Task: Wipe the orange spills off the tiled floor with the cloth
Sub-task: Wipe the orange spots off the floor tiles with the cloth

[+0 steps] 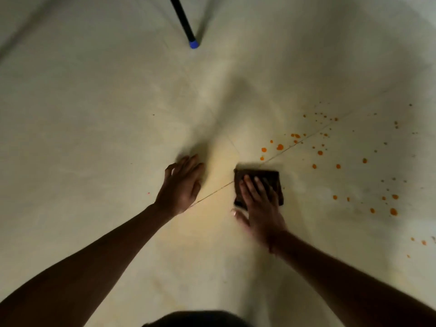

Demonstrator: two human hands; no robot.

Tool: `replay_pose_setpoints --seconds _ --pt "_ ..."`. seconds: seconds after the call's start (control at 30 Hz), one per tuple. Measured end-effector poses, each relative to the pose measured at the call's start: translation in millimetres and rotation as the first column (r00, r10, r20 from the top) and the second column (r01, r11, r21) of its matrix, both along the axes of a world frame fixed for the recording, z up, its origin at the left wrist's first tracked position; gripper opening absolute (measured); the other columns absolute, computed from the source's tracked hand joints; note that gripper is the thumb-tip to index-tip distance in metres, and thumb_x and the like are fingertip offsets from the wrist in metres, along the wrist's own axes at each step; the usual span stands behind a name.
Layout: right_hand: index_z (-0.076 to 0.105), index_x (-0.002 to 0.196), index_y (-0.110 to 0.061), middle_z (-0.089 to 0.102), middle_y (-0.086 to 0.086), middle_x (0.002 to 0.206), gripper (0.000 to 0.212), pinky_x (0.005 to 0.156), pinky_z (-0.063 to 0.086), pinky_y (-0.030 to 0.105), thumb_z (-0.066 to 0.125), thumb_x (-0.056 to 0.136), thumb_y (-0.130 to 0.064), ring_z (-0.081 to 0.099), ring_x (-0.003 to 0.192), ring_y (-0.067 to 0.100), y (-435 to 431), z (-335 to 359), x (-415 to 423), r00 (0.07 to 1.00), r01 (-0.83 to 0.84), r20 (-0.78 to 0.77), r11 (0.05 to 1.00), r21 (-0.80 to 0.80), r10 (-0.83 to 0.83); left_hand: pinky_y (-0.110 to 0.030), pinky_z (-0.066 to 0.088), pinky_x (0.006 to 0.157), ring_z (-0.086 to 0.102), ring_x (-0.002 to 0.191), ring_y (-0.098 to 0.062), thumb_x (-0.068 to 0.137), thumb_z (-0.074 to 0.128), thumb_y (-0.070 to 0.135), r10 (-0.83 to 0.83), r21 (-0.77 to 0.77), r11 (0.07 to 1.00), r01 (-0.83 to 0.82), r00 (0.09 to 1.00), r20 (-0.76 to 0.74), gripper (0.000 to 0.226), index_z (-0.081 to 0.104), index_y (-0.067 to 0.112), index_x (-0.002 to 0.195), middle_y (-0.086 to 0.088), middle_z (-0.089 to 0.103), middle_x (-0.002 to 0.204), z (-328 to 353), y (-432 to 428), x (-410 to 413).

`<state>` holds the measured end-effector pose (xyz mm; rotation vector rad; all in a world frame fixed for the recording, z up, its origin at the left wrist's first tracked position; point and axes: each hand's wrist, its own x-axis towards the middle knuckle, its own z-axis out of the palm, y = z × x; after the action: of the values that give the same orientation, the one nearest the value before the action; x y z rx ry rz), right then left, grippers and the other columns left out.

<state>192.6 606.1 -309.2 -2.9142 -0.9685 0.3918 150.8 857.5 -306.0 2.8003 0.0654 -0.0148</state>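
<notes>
A black pole (182, 20) with a blue tip slants onto the floor (94, 114) far ahead, well apart from both hands. The dark folded cloth (266, 180) lies near centre under the flat, spread right hand (259, 204). Orange drops (280, 147) scatter beyond and rightward. The left hand (181, 185) rests open, empty. Faint drops blur at the right edge.

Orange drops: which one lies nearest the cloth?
The small orange drop just beyond the dark cloth, near the grout line; every other drop sits farther away. The right hand presses the cloth flat.
</notes>
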Motion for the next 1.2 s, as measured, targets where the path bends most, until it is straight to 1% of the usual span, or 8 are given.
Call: replay_pose_setpoints --seconds 0.1,0.23,0.3,0.4,0.6,0.77,0.97,1.2 --pt "0.022 0.152 -0.021 0.016 -0.001 0.161 0.078 0.119 0.010 0.048 0.036 0.089 -0.064 0.006 0.149 0.020 -47.2 2.3 -53.4 0.998 -0.023 -0.066 0.999 0.030 0.025 -0.046 0.035 0.105 0.044 0.134 -0.037 0.090 0.059 0.025 -0.115 0.000 0.993 0.115 0.993 -0.024 0.046 0.056 0.008 0.133 -0.015 0.045 0.148 3.1 -41.2 22.6" --pt "0.005 0.155 -0.024 -0.002 -0.002 0.163 0.078 0.120 0.003 0.053 0.024 0.092 -0.067 -0.011 0.148 0.018 -48.7 5.1 22.4 0.984 0.146 -0.097 0.989 -0.014 -0.146 -0.047 0.025 0.112 0.034 0.142 -0.033 0.095 0.052 0.034 -0.188 0.002 0.982 0.188 0.982 -0.013 0.049 0.051 0.013 0.140 -0.011 0.036 0.154 5.7 -75.2 49.7" --pt "-0.001 0.155 -0.024 -0.008 -0.002 0.163 0.078 0.118 -0.005 0.051 0.023 0.094 -0.067 -0.014 0.148 0.019 -31.6 5.6 74.3 0.963 0.257 -0.087 0.966 -0.011 -0.257 -0.047 0.024 0.113 0.031 0.143 -0.031 0.097 0.049 0.030 -0.160 0.015 0.987 0.160 0.987 0.000 0.048 0.047 0.014 0.142 -0.009 0.033 0.156 1.4 -78.5 67.3" --pt "-0.003 0.155 -0.023 -0.011 -0.003 0.162 0.079 0.119 -0.004 0.052 0.023 0.093 -0.066 -0.017 0.148 0.020 -30.4 1.8 65.8 0.983 0.176 -0.063 0.984 0.004 -0.175 -0.045 0.025 0.112 0.033 0.141 -0.032 0.097 0.048 0.024 -0.051 0.019 0.999 0.051 0.998 -0.031 0.048 0.045 0.012 0.143 -0.010 0.034 0.155 -5.7 -71.3 80.8" --pt "0.014 0.154 -0.024 0.009 -0.002 0.163 0.077 0.119 0.008 0.055 0.031 0.090 -0.062 -0.007 0.149 0.018 -55.8 -10.7 43.1 0.999 -0.023 -0.032 0.997 0.069 0.025 -0.047 0.031 0.111 0.041 0.136 -0.033 0.099 0.039 0.027 -0.058 0.140 0.989 0.051 0.997 0.046 0.048 0.045 0.009 0.143 -0.012 0.043 0.149 -19.4 -75.3 77.2" --pt "0.014 0.154 -0.021 0.007 0.001 0.163 0.071 0.120 0.000 0.052 0.028 0.095 -0.058 -0.005 0.149 0.022 6.6 -4.5 114.7 0.989 0.147 -0.020 0.979 0.139 -0.146 -0.048 0.030 0.112 0.038 0.139 -0.031 0.101 0.036 0.029 -0.069 0.187 0.981 0.055 0.995 0.069 0.048 0.044 0.008 0.144 -0.012 0.041 0.151 -28.4 -74.7 79.0" --pt "0.022 0.152 -0.022 0.020 0.001 0.161 0.070 0.117 0.017 0.055 0.031 0.092 -0.057 0.004 0.149 0.021 -55.9 -15.5 37.9 1.000 -0.017 0.006 0.985 0.170 0.016 -0.049 0.031 0.111 0.040 0.137 -0.033 0.099 0.035 0.027 -0.060 0.175 0.983 0.053 0.997 0.038 0.050 0.044 0.007 0.143 -0.014 0.041 0.150 -17.1 -77.2 78.4" --pt "0.018 0.154 -0.019 0.011 0.004 0.163 0.069 0.119 0.002 0.051 0.033 0.096 -0.054 0.000 0.150 0.025 1.6 -9.1 126.9 0.983 0.173 0.029 0.974 0.144 -0.179 -0.047 0.029 0.112 0.038 0.139 -0.031 0.100 0.033 0.030 -0.050 0.196 0.980 0.043 0.998 0.032 0.050 0.042 0.009 0.145 -0.012 0.039 0.152 -20.2 -77.9 78.8"
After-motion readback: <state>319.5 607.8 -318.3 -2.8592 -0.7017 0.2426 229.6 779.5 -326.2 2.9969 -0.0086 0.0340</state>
